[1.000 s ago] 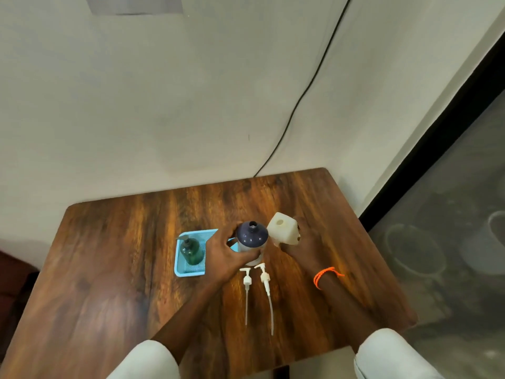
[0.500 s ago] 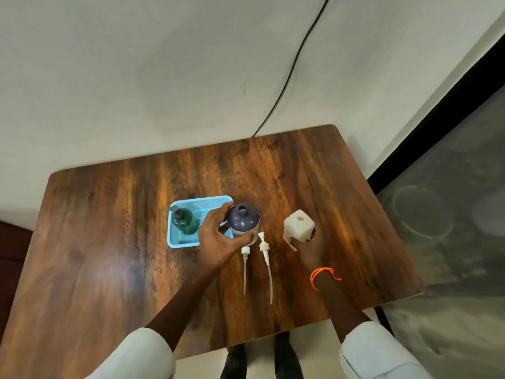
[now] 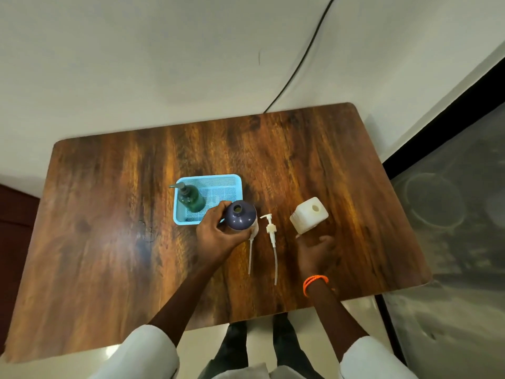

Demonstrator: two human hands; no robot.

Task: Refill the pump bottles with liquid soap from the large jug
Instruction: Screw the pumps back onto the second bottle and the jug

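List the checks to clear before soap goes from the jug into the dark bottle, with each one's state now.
1. Dark bottle mouth open, pump off: ok.
2. Dark bottle steadied: ok, the left hand grips its side.
3. Jug uncapped: ok, its top hole shows open.
4. Jug in hand: not ok, the right hand lies just below it and is not around it.
5. Loose pumps clear of the pour: not ok, they lie on the table between the bottle and the jug.
6. Soap level in the jug: cannot tell.
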